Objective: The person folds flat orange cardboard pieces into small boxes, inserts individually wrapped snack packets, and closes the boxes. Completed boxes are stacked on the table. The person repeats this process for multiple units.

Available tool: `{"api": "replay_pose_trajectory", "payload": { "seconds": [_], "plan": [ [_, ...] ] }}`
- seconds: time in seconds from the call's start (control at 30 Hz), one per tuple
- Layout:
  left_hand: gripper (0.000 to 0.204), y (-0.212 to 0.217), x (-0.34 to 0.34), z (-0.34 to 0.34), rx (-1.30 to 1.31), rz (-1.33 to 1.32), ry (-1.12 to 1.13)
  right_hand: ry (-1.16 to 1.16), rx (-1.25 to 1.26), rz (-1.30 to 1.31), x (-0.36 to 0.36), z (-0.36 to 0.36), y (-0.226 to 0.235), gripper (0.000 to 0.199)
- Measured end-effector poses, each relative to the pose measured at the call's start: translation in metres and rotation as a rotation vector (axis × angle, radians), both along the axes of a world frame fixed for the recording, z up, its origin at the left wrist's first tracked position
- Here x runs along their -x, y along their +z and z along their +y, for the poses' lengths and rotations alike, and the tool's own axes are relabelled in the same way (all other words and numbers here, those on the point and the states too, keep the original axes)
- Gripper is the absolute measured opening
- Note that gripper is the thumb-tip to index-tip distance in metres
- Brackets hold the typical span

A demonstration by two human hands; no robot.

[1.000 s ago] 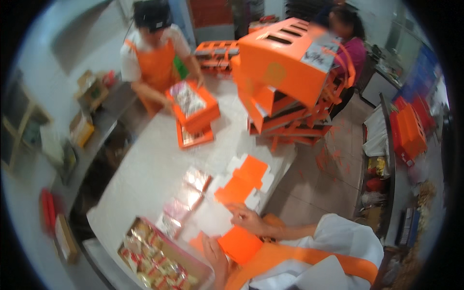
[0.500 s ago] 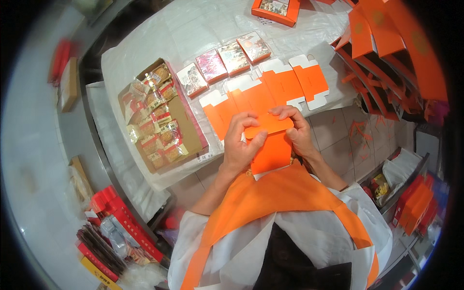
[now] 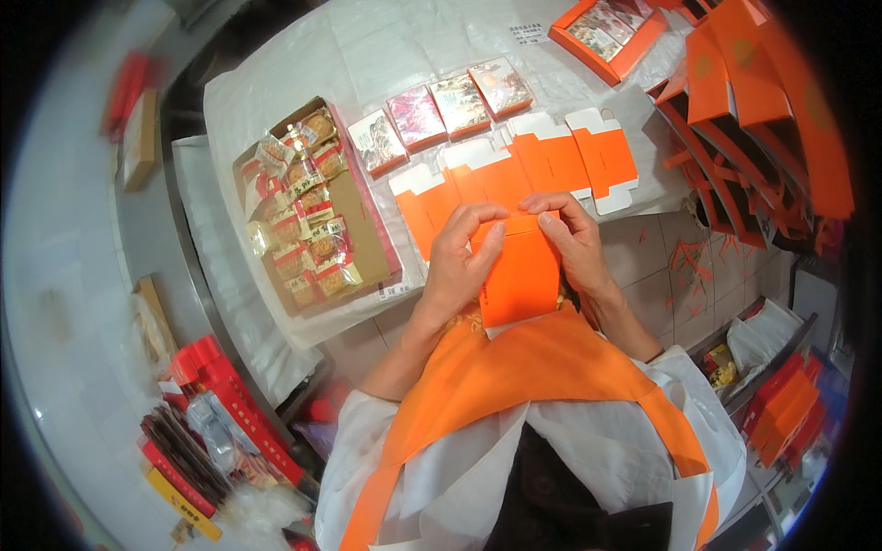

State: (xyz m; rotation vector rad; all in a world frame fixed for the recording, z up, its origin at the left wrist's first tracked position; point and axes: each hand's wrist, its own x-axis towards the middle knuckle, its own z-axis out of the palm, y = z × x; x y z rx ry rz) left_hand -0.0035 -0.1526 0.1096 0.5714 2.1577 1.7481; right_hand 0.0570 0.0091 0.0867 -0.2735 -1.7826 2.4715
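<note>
An orange folding carton [image 3: 519, 280] is between my two hands, close against my orange apron, its upper edge gripped from both sides. My left hand [image 3: 467, 253] pinches the left corner, thumb on the near face. On the right corner, my right hand [image 3: 574, 241] has thumb and fingers pressed on the same edge. Just beyond my hands, several flat orange-and-white carton blanks [image 3: 487, 179] overlap in a row on the table. Behind them stand several small picture-printed boxes [image 3: 420, 115].
At left on the plastic-covered table is a cardboard tray [image 3: 367, 241] of wrapped round pastries [image 3: 317, 211]. An orange box [image 3: 608, 37] with printed boxes inside lies far right. Large orange boxes [image 3: 735, 101] are stacked at the right edge. Red packaging [image 3: 234, 404] sits lower left.
The carton's top flap, which stood up toward me, is now folded away, and more of its orange face shows. My fingers have come together along the edge. The whole view has shifted slightly.
</note>
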Motion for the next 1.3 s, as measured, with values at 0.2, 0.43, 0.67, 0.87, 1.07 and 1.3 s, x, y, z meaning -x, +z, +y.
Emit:
{"api": "replay_pose_trajectory", "payload": {
  "seconds": [0.2,0.43,0.67,0.87,1.07,1.3],
  "plan": [
    [0.01,-0.009,-0.004,-0.003,-0.063,-0.054,0.064,0.038,0.102,-0.015,0.002,0.0,-0.006,0.011],
    [0.006,-0.027,-0.015,-0.015,-0.074,0.18,0.136,0.052,-0.104,-0.021,-0.002,-0.006,-0.012,0.01],
    [0.028,0.004,-0.003,-0.071,0.384,0.193,0.086,0.425,-0.291,0.103,0.036,-0.047,-0.002,0.008],
    [0.032,-0.014,-0.017,-0.182,0.282,-0.303,0.289,0.8,-0.194,-0.032,0.108,-0.138,-0.01,0.02],
    [0.041,-0.076,-0.093,-0.27,-0.163,-0.483,1.254,1.021,-0.899,0.039,0.196,-0.272,-0.149,0.039],
    [0.046,-0.114,-0.14,-0.295,-0.354,-0.654,1.74,1.024,-1.502,0.228,0.211,-0.38,-0.243,0.071]
  ]
}}
